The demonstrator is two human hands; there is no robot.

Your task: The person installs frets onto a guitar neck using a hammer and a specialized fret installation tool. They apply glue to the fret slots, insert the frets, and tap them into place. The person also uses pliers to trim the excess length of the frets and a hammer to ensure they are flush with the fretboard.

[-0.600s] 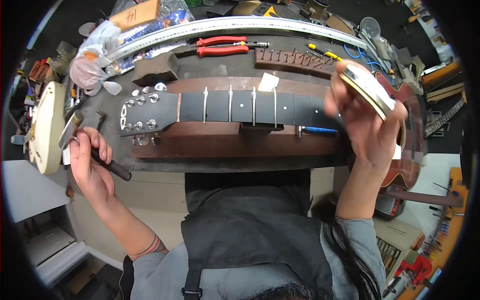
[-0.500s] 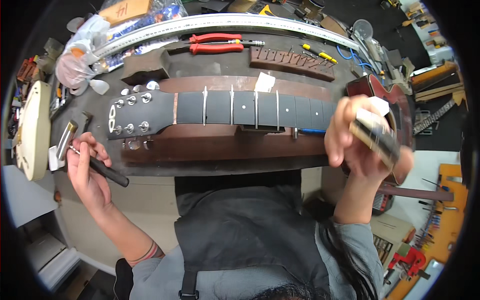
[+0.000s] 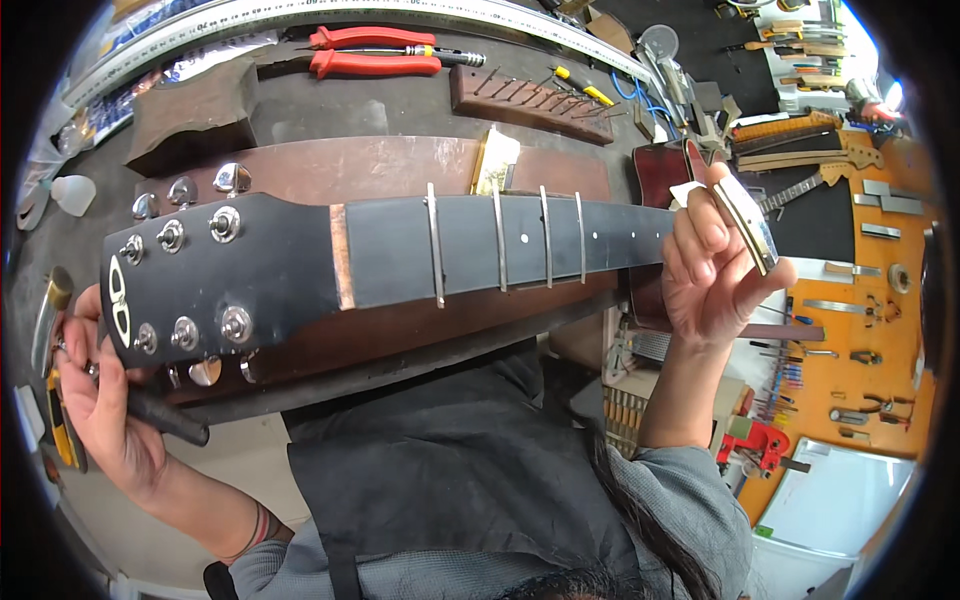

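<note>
A guitar (image 3: 650,300) lies across the bench, its black headstock (image 3: 200,270) to the left with chrome tuners. On its dark fretboard (image 3: 390,250) several metal frets (image 3: 501,240) stick out past the edges; farther right the slots look bare. My left hand (image 3: 105,410), beside the headstock, is closed around a hammer with a dark handle (image 3: 172,415) and a metal head (image 3: 48,320). Raised over the guitar body, my right hand (image 3: 710,270) pinches a small flat block (image 3: 745,225) with pale and brass-coloured edges; its exact kind is unclear.
Beneath the neck lies a brown board (image 3: 370,160). Behind it are a curved dark block (image 3: 195,110), red-handled pliers (image 3: 375,62), a wooden rack of thin pins (image 3: 530,105) and a long ruler (image 3: 250,22). Tools hang on an orange panel (image 3: 835,360) at right.
The view has shifted closer and turned, so the headstock looks larger. My right hand has turned the small block to a steeper angle. My left hand still holds the hammer.
</note>
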